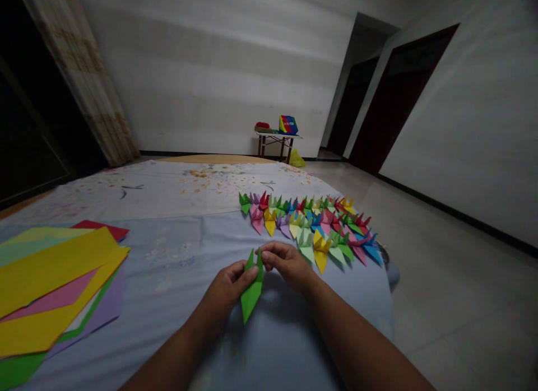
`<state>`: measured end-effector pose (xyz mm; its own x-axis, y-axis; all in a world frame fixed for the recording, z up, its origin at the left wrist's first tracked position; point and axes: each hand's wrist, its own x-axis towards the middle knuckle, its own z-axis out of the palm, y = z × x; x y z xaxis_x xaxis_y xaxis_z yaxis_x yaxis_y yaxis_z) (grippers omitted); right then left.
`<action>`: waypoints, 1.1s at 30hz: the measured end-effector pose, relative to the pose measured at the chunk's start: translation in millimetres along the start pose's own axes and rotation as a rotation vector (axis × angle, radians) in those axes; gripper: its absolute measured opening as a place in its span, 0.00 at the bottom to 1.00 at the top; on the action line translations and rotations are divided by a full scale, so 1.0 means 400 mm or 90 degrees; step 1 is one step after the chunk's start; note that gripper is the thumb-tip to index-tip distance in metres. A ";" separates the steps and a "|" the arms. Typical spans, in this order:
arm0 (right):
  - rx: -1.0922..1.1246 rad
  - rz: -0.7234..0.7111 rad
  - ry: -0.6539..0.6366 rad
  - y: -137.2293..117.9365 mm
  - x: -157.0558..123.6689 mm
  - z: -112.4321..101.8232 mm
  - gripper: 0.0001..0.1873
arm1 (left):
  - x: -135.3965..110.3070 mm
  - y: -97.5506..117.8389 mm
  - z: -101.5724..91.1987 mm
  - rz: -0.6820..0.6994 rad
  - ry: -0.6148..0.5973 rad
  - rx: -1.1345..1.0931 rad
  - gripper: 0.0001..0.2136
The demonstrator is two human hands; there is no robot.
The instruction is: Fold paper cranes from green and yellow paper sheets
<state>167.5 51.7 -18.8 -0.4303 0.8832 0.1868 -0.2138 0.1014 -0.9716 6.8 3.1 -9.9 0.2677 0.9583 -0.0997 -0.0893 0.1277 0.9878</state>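
A green folded paper crane, with two narrow points at its top and a broad pointed part below, is held above the cloth-covered table. My left hand is closed on its middle, thumb across the front. At the top, my right hand pinches the right-hand narrow point between thumb and fingers. Just beyond my right hand stand several finished paper cranes in rows, in yellow, green, pink, red, blue and purple.
Loose coloured paper sheets overlap on the left of the table. A flowered tablecloth covers the far part. Against the back wall, a small stand carries a colourful box; a yellow bag lies beside it on the floor.
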 end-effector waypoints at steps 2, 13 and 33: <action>0.002 -0.003 -0.002 0.000 0.000 -0.001 0.13 | -0.001 -0.002 -0.001 -0.013 -0.007 -0.008 0.15; 0.022 0.032 -0.009 -0.005 -0.004 -0.004 0.15 | 0.001 -0.028 -0.015 -0.051 -0.061 -0.054 0.14; -0.227 -0.051 -0.012 -0.002 -0.005 -0.022 0.11 | 0.005 -0.010 -0.001 -0.032 0.006 -0.030 0.14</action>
<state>176.1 54.0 -19.8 -0.4409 0.8580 0.2637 0.0704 0.3260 -0.9428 7.3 4.4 -13.9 0.2638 0.9529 -0.1497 -0.1221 0.1869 0.9748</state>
